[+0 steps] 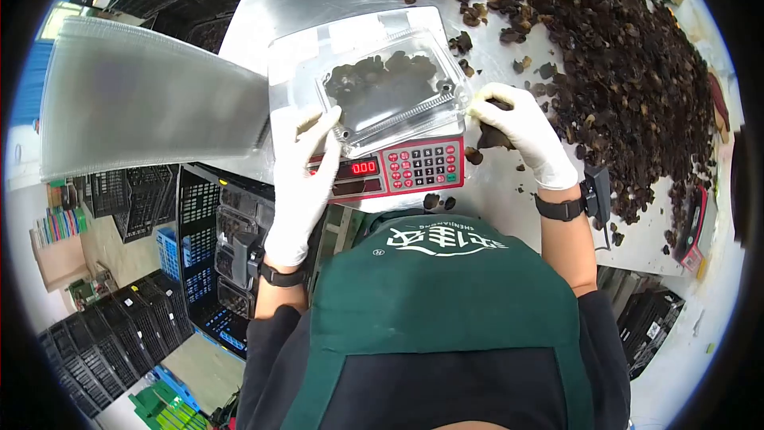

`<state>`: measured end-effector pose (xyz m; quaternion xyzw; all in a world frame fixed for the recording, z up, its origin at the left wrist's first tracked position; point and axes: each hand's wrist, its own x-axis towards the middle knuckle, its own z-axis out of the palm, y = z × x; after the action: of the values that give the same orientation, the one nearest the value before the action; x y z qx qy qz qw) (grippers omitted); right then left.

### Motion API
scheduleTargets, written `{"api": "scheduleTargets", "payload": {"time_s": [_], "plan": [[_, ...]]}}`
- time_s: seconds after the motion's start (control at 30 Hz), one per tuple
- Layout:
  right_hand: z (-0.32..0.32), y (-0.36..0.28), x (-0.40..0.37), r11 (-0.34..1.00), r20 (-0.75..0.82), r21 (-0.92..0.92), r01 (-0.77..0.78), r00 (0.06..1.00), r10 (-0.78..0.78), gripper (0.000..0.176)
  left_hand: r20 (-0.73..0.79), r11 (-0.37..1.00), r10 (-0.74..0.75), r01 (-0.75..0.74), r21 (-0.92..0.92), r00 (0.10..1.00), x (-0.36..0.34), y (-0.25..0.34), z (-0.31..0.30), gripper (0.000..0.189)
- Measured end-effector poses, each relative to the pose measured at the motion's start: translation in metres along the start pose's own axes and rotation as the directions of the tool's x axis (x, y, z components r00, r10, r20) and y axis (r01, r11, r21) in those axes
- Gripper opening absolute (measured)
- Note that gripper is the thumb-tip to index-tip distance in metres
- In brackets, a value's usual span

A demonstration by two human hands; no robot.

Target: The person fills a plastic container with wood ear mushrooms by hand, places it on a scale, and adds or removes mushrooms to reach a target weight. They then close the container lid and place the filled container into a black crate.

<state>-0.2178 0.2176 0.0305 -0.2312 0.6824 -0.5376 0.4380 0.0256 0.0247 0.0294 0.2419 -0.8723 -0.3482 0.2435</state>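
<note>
A clear plastic box (390, 123) with dark wood ear mushrooms (382, 80) inside sits over the pan of a red-and-grey digital scale (426, 169), whose display reads 0.00. Its clear lid lies over the mushrooms. My left hand (306, 167), in a white glove, has its fingers at the box's near left corner. At the right corner, my gloved right hand (513, 123) pinches the edge between thumb and fingers. A loose dark mushroom piece (495, 137) shows just under the right hand.
A big heap of wood ear mushrooms (629, 87) covers the right of the metal table. To the left leans a long stack of nested clear plastic boxes (151, 103). Black crates (119, 334) stand on the floor at lower left; filled boxes (239, 247) sit in a crate beside me.
</note>
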Motion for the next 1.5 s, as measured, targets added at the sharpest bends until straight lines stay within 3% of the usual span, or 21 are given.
{"api": "scheduleTargets", "payload": {"time_s": [0.07, 0.1, 0.2, 0.27, 0.3, 0.4, 0.43, 0.53, 0.6, 0.67, 0.87, 1.23, 1.5], "plan": [[0.001, -0.005, -0.007, 0.991, -0.04, 0.135, -0.006, 0.999, 0.012, 0.014, 0.004, 0.999, -0.014, 0.014, 0.038, 1.0, -0.004, -0.01, 0.003, 0.043], [-0.001, -0.004, -0.006, 0.998, -0.105, 0.059, 0.006, 0.994, 0.0, 0.015, -0.016, 0.998, -0.056, 0.056, 0.009, 0.998, -0.006, -0.006, 0.006, 0.045], [-0.001, 0.004, 0.006, 0.99, -0.078, -0.139, -0.005, 0.997, -0.006, 0.017, -0.006, 0.953, -0.242, 0.237, -0.189, 0.97, -0.011, -0.007, 0.011, 0.053], [0.0, 0.006, 0.01, 0.996, -0.088, -0.093, 0.005, 0.996, -0.014, 0.017, 0.013, 0.888, -0.337, 0.322, -0.329, 0.941, -0.008, -0.003, 0.01, 0.053], [0.002, 0.001, 0.009, 0.999, -0.099, -0.046, 0.006, 0.995, -0.01, 0.017, -0.005, 0.899, -0.346, 0.33, -0.286, 0.938, -0.006, 0.002, 0.009, 0.051], [0.006, -0.004, 0.011, 0.997, -0.089, 0.004, 0.072, 0.994, -0.071, 0.02, -0.129, 0.989, 0.041, -0.022, 0.143, 0.991, -0.001, 0.002, 0.005, 0.052], [0.007, -0.005, 0.011, 0.994, -0.082, 0.007, 0.105, 0.991, -0.104, 0.021, -0.121, 0.998, 0.049, -0.052, -0.022, 0.991, 0.006, 0.013, 0.003, 0.048], [0.018, -0.027, 0.004, 0.999, 0.058, -0.014, 0.047, 0.997, -0.046, 0.026, -0.062, 0.997, 0.077, -0.077, -0.006, 0.995, 0.017, 0.013, 0.003, 0.046], [0.032, -0.034, 0.002, 0.994, 0.166, 0.106, 0.005, 0.986, -0.023, 0.03, -0.08, 0.995, 0.097, -0.097, -0.003, 0.992, 0.022, 0.016, 0.005, 0.044], [0.048, -0.018, 0.017, 0.979, 0.163, 0.114, 0.166, 0.969, -0.184, 0.031, -0.063, 0.991, 0.13, -0.127, 0.049, 0.989, 0.024, 0.018, 0.005, 0.045], [0.063, -0.041, 0.019, 0.932, 0.186, 0.35, 0.089, 0.969, -0.162, 0.027, -0.075, 0.99, 0.139, -0.137, 0.032, 0.987, 0.027, 0.024, 0.004, 0.042], [0.058, -0.037, 0.024, 0.922, 0.185, 0.371, 0.108, 0.965, -0.188, 0.029, -0.066, 0.987, 0.152, -0.148, 0.065, 0.986, 0.031, 0.029, 0.006, 0.044], [0.063, -0.045, 0.017, 0.883, 0.188, 0.465, 0.065, 0.967, -0.17, 0.028, -0.049, 0.956, 0.227, -0.213, 0.2, 0.973, 0.05, 0.048, 0.006, 0.038]]}}
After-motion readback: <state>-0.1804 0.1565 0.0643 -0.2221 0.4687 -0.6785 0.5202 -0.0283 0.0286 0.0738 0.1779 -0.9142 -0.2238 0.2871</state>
